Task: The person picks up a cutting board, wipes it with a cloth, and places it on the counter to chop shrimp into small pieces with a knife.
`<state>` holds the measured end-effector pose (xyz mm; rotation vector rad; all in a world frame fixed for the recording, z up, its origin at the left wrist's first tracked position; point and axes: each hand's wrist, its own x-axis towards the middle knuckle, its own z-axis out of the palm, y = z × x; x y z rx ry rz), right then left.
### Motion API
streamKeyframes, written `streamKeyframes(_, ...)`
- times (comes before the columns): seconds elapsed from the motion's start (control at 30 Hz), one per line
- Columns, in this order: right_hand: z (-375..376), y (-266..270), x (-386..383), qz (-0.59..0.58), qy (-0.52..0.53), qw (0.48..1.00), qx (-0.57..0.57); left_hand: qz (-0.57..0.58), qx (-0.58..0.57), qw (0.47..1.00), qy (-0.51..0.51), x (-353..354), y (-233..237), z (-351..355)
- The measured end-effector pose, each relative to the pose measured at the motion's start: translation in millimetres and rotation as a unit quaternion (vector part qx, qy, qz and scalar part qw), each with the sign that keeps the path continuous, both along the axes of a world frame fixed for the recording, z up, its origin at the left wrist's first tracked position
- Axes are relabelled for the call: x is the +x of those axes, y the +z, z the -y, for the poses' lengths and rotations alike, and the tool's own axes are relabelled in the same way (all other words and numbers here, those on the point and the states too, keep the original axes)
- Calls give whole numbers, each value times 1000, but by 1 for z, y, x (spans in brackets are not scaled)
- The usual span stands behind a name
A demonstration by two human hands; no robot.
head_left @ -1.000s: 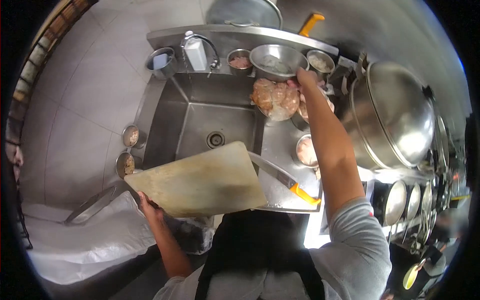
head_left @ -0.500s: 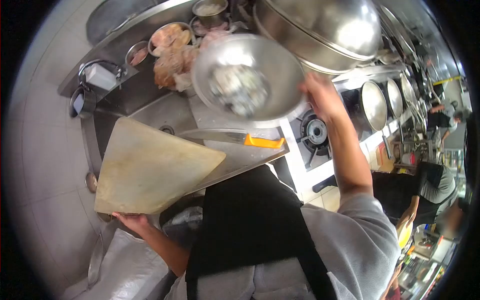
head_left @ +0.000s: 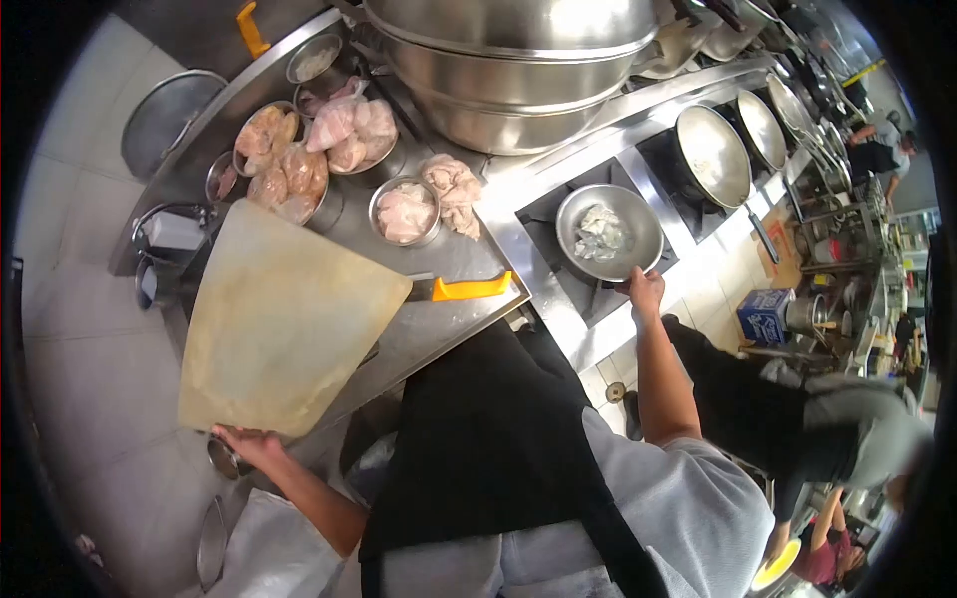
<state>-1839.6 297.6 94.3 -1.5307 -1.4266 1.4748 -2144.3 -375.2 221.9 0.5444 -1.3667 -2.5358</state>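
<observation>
My left hand [head_left: 249, 445] grips the near edge of a large pale cutting board [head_left: 289, 319], which is tilted over the steel counter. With my right hand [head_left: 646, 291] I hold the rim of a metal bowl [head_left: 641, 214] over the stove burner. Crumpled, translucent plastic [head_left: 601, 234] lies inside the bowl. An orange-handled knife [head_left: 472, 287] rests on the counter, its blade partly hidden by the board. Behind it, a small bowl of raw meat [head_left: 406, 211] stands beside more meat [head_left: 455, 194] on the counter.
Large stacked steel pots [head_left: 508, 75] stand at the back. Bagged meat [head_left: 354, 130] and small bowls are at back left. Pans [head_left: 714, 154] sit on burners to the right. A person [head_left: 847, 429] bends over at the right, near a blue box [head_left: 766, 316].
My right hand has brought the bowl down and to the right, over the burner. The board has shifted slightly left, and the person at the right has come nearer.
</observation>
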Motion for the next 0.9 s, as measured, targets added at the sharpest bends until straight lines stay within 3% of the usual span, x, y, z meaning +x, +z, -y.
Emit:
streamKeyframes(0.1,-15,-49,8,-32,-24,999,-9,41,-33,999,-15,13,12,11)
streamKeyframes(0.2,-23,-83,16,-70,-37,997,-16,27,-70,996,51,26,43,-17)
streamKeyframes(0.27,-23,-76,22,-71,-10,996,-47,12,-94,993,70,35,52,-16)
streamKeyframes(0.3,-20,-50,18,43,19,997,-67,19,-101,992,77,40,52,-9)
streamKeyframes(0.33,-47,-76,35,323,178,927,71,24,-106,991,84,43,53,-4)
streamKeyframes(0.37,-23,-48,21,389,94,884,241,19,-107,990,90,47,57,-5)
streamKeyframes(0.4,9,2,-6,436,4,805,401,37,-132,985,103,52,60,-9)
streamKeyframes(0.43,19,19,-25,428,7,808,404,55,-157,979,119,56,62,-11)
streamKeyframes(0.5,35,45,-64,216,171,895,350,52,-152,977,138,61,54,-3)
streamKeyframes(0.57,82,92,-127,126,336,920,160,46,-142,976,161,66,46,3)
streamKeyframes(0.6,88,31,-153,17,363,919,153,51,-143,977,150,69,43,4)
streamKeyframes(0.63,108,44,-184,73,433,878,190,57,-142,979,138,72,41,4)
streamKeyframes(0.7,142,73,-239,65,438,893,86,56,-141,976,155,79,45,-1)
streamKeyframes(0.8,148,8,-301,67,430,886,162,48,-154,971,175,89,40,7)
streamKeyframes(0.9,149,12,-318,78,449,879,140,55,-156,969,186,103,33,18)
